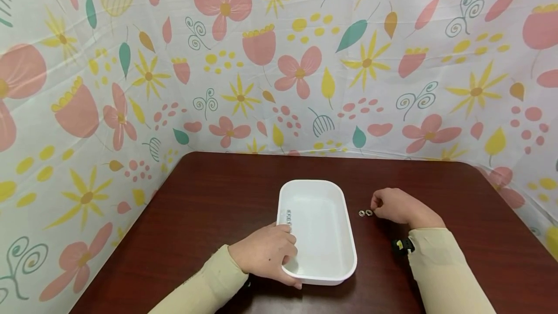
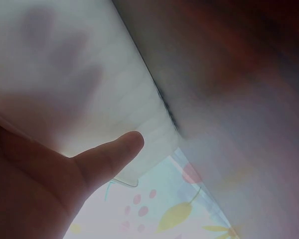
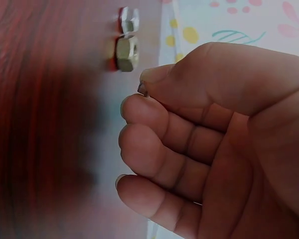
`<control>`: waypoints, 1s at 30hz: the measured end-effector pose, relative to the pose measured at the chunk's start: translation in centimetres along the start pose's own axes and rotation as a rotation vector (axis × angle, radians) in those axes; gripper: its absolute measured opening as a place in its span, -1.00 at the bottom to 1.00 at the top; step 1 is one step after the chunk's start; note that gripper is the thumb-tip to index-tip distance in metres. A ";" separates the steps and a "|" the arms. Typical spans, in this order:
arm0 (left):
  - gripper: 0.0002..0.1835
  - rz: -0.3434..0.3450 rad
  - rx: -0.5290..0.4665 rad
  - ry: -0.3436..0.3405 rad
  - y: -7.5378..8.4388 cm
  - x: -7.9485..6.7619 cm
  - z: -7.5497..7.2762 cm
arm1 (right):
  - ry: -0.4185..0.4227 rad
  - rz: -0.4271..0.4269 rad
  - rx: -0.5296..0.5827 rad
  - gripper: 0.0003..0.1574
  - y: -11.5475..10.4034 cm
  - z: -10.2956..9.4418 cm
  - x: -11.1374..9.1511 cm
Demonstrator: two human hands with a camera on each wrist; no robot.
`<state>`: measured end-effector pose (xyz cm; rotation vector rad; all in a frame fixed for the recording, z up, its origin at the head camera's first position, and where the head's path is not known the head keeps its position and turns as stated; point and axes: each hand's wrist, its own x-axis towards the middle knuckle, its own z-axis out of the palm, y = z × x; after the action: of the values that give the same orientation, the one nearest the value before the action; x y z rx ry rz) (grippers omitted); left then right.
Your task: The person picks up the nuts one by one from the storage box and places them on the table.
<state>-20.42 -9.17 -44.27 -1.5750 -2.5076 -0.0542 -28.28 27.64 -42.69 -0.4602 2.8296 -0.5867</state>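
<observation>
A white rectangular plastic tray (image 1: 320, 236) lies lengthwise on the table. My left hand (image 1: 267, 251) grips its near left corner, fingers over the rim and the thumb (image 2: 114, 154) against the outer wall; the fingers show dimly through the plastic. Inside, along the left wall, runs a row of several small metal nuts (image 1: 288, 216), partly covered by that hand. To the right of the tray, my right hand (image 1: 401, 207) pinches a small metal nut (image 3: 142, 89) between thumb and forefinger, mostly hidden by the fingertips. Two hex nuts, one silvery (image 3: 129, 20) and one brassy (image 3: 127, 53), lie close by.
The dark red-brown wooden table (image 1: 226, 183) has rounded far corners. A flower-patterned cloth (image 1: 301, 110) hangs behind it and along the left side. A black wrist strap (image 1: 402, 245) shows at the right sleeve.
</observation>
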 end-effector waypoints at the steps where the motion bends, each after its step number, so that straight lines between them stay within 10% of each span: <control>1: -0.33 -0.002 0.000 0.000 0.0 0.0 0.0 | -0.001 0.001 0.003 -0.95 0.2 0.1 0.1; 30: -0.32 -0.002 0.013 0.008 0.0 0.0 0.2 | 0.008 -0.032 0.008 -0.93 1.0 0.7 0.3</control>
<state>-20.40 -9.14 -44.45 -1.5649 -2.4987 -0.0442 -28.65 28.15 -43.83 -0.5039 2.8310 -0.6070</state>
